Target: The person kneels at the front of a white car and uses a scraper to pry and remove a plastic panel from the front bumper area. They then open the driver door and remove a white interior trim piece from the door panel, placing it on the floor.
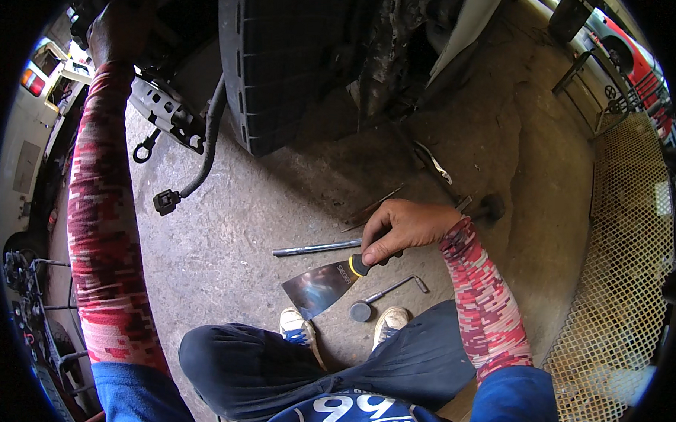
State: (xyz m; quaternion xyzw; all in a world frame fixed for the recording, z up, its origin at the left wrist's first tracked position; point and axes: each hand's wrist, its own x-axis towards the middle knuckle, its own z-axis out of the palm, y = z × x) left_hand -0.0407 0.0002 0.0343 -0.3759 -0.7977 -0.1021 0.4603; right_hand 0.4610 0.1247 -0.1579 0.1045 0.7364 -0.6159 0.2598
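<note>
My right hand (408, 227) is closed round the handle of a putty knife (319, 286), a wide steel blade with a black and yellow handle. The blade points down and left, above my shoes. My left hand (125, 29) reaches up to dark vehicle parts at the top left, and shadow hides its fingers. Behind the putty knife, a long metal bar (307, 250) lies on the concrete floor. Nearer my feet is a bent metal rod tool (387, 291) with a round dark head.
A large black tyre (272, 75) stands ahead. Left of it hang a black cable with a plug (167, 200) and a pale perforated metal bracket (163, 108). More thin tools (433, 164) lie beyond my right hand. A metal mesh panel (612, 258) runs along the right.
</note>
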